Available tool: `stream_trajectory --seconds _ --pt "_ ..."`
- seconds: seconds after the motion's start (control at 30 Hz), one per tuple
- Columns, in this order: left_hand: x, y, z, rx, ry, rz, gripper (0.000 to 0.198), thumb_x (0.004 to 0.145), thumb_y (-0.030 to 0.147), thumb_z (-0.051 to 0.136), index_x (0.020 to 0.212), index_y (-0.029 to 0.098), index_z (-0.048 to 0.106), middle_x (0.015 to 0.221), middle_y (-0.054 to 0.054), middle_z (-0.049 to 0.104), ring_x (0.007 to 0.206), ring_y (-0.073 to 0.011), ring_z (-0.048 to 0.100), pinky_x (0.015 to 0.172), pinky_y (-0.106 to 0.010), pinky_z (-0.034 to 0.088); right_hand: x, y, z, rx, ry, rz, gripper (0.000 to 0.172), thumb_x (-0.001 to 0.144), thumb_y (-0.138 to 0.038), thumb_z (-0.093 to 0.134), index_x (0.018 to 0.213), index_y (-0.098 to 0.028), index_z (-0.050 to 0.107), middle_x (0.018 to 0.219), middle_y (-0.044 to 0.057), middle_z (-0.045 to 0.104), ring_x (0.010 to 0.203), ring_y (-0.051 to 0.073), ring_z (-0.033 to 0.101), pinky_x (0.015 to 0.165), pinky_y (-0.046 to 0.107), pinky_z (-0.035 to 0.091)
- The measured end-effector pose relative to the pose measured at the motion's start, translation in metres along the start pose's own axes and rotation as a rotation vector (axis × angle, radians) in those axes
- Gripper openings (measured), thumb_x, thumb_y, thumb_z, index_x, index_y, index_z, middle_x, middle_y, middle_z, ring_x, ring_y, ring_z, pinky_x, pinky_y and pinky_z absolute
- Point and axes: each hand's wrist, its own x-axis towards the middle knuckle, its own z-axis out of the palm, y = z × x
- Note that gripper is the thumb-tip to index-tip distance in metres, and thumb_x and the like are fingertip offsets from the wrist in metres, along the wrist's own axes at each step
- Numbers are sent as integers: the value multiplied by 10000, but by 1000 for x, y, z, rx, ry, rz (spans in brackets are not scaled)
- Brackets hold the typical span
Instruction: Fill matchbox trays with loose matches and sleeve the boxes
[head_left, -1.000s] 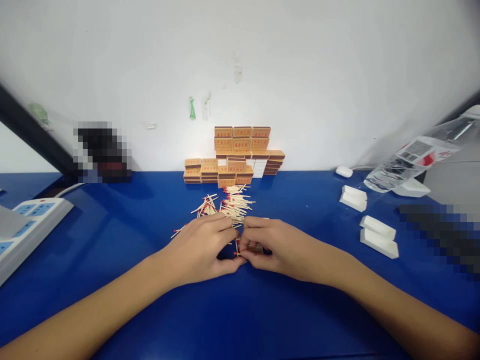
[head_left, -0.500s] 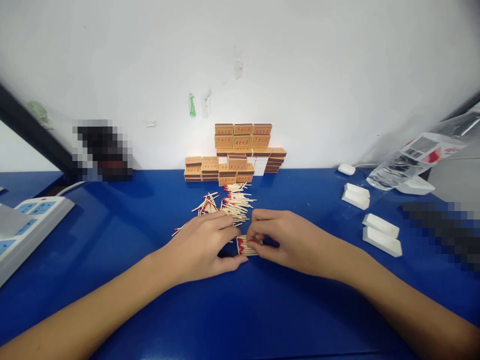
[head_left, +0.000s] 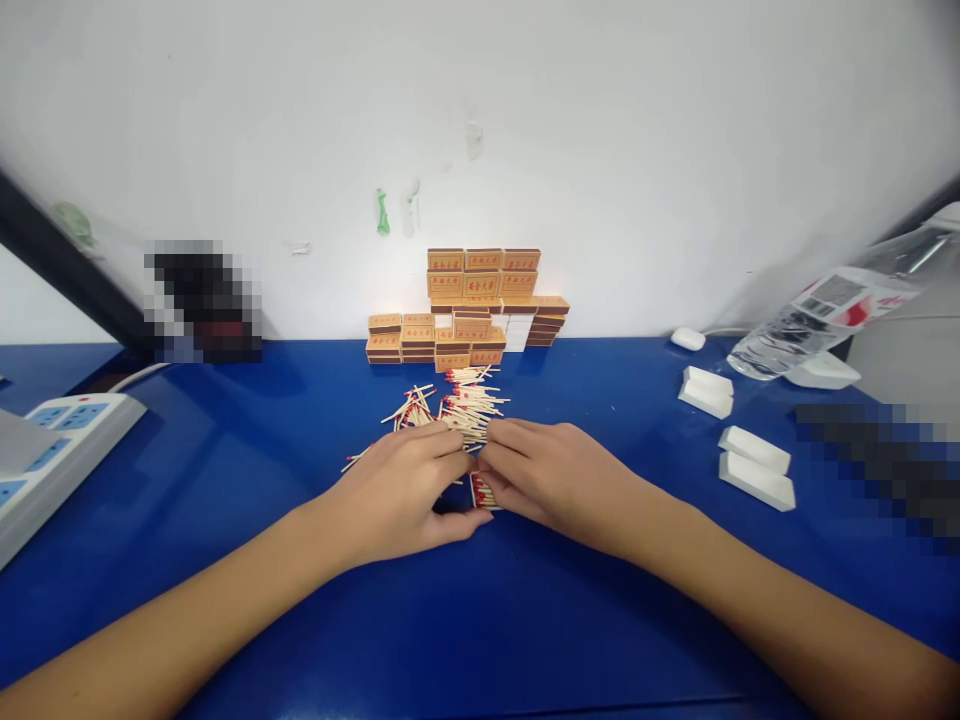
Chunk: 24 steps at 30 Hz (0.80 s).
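My left hand (head_left: 401,490) and my right hand (head_left: 551,475) meet fingertip to fingertip over a small bundle of red-tipped matches (head_left: 481,492) on the blue table (head_left: 480,620). Both hands curl round the bundle, thumbs underneath, and what lies beneath it is hidden. Just beyond the fingers a loose pile of matches (head_left: 457,405) is scattered. Further back, orange matchboxes (head_left: 472,310) are stacked against the white wall.
Several white inner trays (head_left: 754,465) lie to the right, with a small white case (head_left: 688,339) and a plastic bottle (head_left: 817,320) behind them. A power strip (head_left: 52,450) sits at the left edge. Blurred dark patches mark the far left and right.
My right hand drew back to the right, baring the match bundle, then closed in again over it until its fingertips met my left hand. My left hand barely moved.
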Motion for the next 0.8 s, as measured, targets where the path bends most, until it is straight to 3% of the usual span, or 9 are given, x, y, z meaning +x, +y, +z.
stream_trajectory --seconds 0.17,0.33,0.57,0.7,0.8 --pt "1 -1 -1 -22 -14 -26 258 925 420 735 961 167 704 915 -45 692 893 -244 678 775 -373 539 3 0 1 38 5 0 191 1062 -290 566 1051 -135 677 1039 98 696 852 200 677 644 320 486" --pt "2 -2 -2 -29 -25 -34 308 928 469 735 941 163 701 896 -47 685 882 -245 671 767 -377 534 5 2 1 9 -14 -8 283 1099 -291 489 957 -152 691 903 59 672 743 169 626 594 306 415" --pt "1 -2 -2 1 -11 -45 305 917 469 730 947 166 712 895 -58 683 892 -257 666 765 -383 535 0 -4 -15 -5 -47 -21 260 1063 -239 522 882 -161 693 924 75 678 736 175 607 598 315 381" --pt "-1 -2 -2 10 4 -42 309 923 477 721 931 168 711 895 -49 681 886 -247 661 774 -384 534 0 3 -24 189 -61 67 206 1042 -272 594 909 -180 722 921 53 686 736 153 605 643 286 399" --pt "-2 -2 -1 5 22 -25 313 909 477 740 946 167 723 908 -41 689 884 -241 662 797 -386 534 15 26 -22 294 4 236 137 1007 -267 627 981 -178 728 852 26 677 713 140 577 649 268 393"
